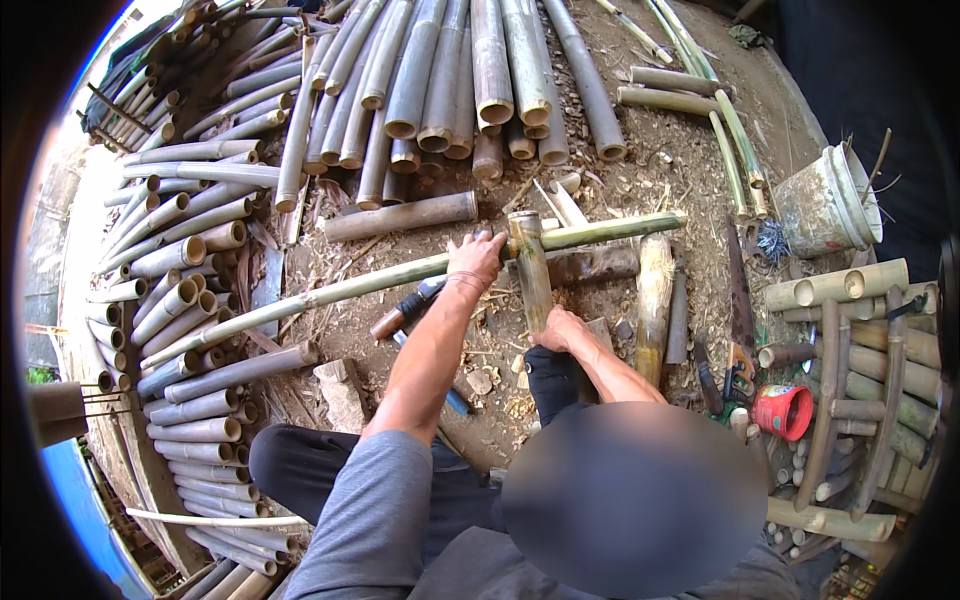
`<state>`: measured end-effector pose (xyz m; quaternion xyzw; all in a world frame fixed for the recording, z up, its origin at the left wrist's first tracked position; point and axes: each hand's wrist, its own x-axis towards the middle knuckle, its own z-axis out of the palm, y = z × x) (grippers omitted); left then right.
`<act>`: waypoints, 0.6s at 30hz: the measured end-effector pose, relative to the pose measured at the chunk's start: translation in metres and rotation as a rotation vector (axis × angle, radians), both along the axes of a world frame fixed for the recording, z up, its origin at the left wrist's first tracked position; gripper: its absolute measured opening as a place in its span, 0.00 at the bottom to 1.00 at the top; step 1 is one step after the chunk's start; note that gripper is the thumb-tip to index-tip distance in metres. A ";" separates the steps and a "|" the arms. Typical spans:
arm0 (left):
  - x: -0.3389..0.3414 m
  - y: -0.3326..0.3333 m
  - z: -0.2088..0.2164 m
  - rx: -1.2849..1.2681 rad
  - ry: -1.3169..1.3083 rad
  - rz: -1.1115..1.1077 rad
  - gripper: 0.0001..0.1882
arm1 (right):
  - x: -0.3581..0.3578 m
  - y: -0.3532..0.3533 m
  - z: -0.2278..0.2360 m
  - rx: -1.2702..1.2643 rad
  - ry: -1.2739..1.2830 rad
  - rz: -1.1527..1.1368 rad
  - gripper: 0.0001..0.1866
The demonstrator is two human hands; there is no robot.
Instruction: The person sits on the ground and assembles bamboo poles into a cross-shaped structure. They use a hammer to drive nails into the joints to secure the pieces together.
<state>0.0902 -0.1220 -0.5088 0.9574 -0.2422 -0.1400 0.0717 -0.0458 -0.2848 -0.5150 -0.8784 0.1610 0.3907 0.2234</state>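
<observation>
A long green bamboo pole (375,276) lies slantwise on the ground in front of me. Across it, near its right part, is a short, thick bamboo piece (533,272), its far end beyond the pole. My left hand (477,257) is closed over the pole just left of where the two cross; its fingertips are partly hidden. My right hand (562,330) grips the near end of the short bamboo piece. Below the left hand lies a dark tool with a brown end (390,322), partly covered by the forearm.
Stacked bamboo tubes (200,340) line the left, and more bamboo (430,80) lies at the back. To the right are a pale log (654,290), a saw (740,365), a red bucket (781,412), a whitish bucket (822,205) and a bamboo frame (835,287).
</observation>
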 end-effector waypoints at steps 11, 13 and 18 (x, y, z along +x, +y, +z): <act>-0.017 0.006 0.006 -0.021 0.067 -0.093 0.33 | -0.023 0.000 0.012 -0.021 0.020 0.006 0.42; -0.018 0.009 0.005 -0.027 0.054 -0.110 0.32 | -0.028 0.001 0.013 0.026 0.023 -0.026 0.41; 0.001 0.021 -0.001 -0.191 0.103 -0.153 0.32 | -0.049 0.002 0.002 0.087 -0.168 -0.140 0.37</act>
